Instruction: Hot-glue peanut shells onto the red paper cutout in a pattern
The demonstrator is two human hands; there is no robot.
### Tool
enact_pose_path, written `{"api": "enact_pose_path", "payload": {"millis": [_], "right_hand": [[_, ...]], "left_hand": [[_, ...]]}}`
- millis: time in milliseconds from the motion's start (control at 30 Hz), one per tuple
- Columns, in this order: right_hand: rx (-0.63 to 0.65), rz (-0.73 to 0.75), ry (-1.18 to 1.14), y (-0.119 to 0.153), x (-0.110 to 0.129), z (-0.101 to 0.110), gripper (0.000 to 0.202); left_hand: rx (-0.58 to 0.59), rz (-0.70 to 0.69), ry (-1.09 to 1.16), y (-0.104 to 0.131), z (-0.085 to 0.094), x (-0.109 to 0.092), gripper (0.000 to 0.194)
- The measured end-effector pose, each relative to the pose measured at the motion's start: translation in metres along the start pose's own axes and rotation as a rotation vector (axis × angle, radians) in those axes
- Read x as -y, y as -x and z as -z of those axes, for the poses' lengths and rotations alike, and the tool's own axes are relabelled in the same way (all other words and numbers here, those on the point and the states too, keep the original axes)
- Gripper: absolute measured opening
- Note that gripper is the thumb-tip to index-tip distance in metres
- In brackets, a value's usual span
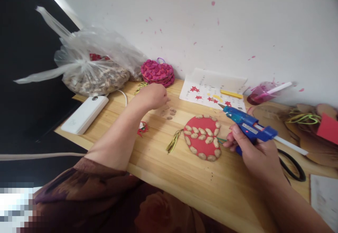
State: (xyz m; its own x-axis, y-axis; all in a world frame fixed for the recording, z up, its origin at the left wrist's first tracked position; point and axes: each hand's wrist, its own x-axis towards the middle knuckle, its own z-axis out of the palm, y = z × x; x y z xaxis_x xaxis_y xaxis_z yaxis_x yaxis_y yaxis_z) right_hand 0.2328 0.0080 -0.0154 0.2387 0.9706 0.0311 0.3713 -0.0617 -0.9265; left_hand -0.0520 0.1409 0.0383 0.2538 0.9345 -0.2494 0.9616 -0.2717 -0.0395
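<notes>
My right hand grips a blue glue gun with a white glue stick out of its back, the nozzle pointing left. Below the nozzle lies a round red disc with tan nut shells around its rim and in rows across its middle. A yellow-green tassel hangs off its left side and a green cord runs from its right. My left hand reaches over the table beside a few loose shells. Its fingers are curled downward, and what they hold, if anything, is hidden.
Clear plastic bags of shells stand at the back left, behind a white power bank. Pink shell-covered discs are stacked by the wall. Paper with red stars, a cup of dark pink liquid and a black cable lie rightward.
</notes>
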Motion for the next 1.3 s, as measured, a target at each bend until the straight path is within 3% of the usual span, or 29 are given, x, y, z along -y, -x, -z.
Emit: {"api": "enact_pose_path", "payload": {"millis": [200, 400, 800, 933, 1100, 1300], "right_hand": [[0.015, -0.031, 0.002, -0.001, -0.003, 0.0, 0.044], [0.02, -0.012, 0.016, 0.0, 0.0, 0.0, 0.043], [0.022, 0.001, -0.008, 0.0, -0.003, -0.002, 0.038], [0.042, 0.012, -0.035, 0.0, -0.004, -0.002, 0.034], [0.049, -0.007, -0.065, 0.001, -0.005, -0.004, 0.03], [0.068, -0.003, -0.073, 0.002, -0.011, -0.005, 0.026]], "left_hand": [[0.025, -0.055, 0.103, 0.0, -0.002, 0.001, 0.025], [0.07, -0.013, 0.062, 0.002, 0.0, -0.005, 0.023], [0.045, 0.028, 0.003, 0.005, 0.002, -0.015, 0.018], [0.015, -0.039, 0.132, 0.006, 0.002, -0.014, 0.013], [0.022, -0.159, 0.421, 0.012, -0.003, -0.035, 0.012], [0.057, -0.192, 0.513, 0.013, -0.016, -0.062, 0.013]]}}
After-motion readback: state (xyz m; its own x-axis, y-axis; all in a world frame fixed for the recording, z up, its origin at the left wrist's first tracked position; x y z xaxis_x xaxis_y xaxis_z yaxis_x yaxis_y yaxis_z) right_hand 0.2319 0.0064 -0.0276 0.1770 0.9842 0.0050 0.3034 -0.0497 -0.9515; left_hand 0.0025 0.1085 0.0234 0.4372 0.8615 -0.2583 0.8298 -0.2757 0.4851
